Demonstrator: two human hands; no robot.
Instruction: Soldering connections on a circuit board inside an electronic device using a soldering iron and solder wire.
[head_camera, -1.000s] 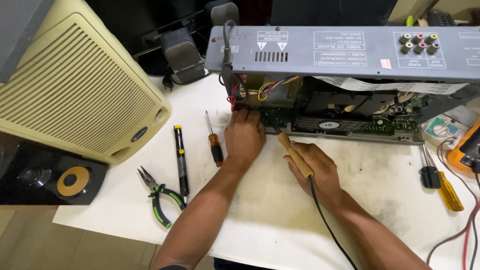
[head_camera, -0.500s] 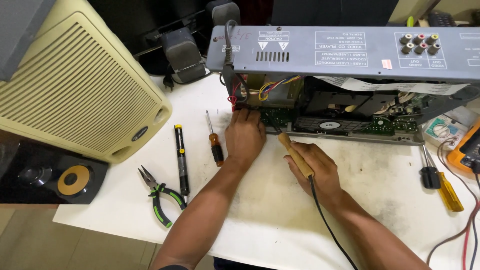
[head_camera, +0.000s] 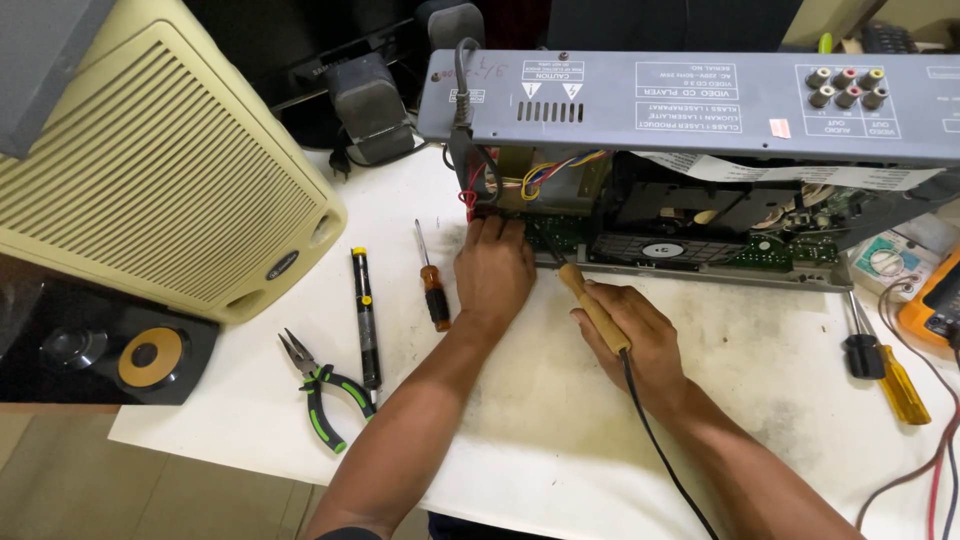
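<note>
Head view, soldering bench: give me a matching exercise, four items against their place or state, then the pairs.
Items:
1. soldering iron
2. pliers
3. left hand
4. beige speaker

Places or states:
A. lying on the white table, green handles
B. fingertips at the edge of the open player
C. gripped in the right hand, tip toward the circuit board
D. at the table's left end, grille up

Pairs: 1-C, 2-A, 3-B, 4-D

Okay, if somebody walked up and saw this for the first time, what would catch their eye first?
Probably the opened grey disc player at the top, its circuit boards and coloured wires exposed. Just below it, the right hand holds a wooden-handled soldering iron with its tip at the board, while the left hand rests its fingers at the board's edge. On the left, a large cream speaker grille fills the corner.
</note>
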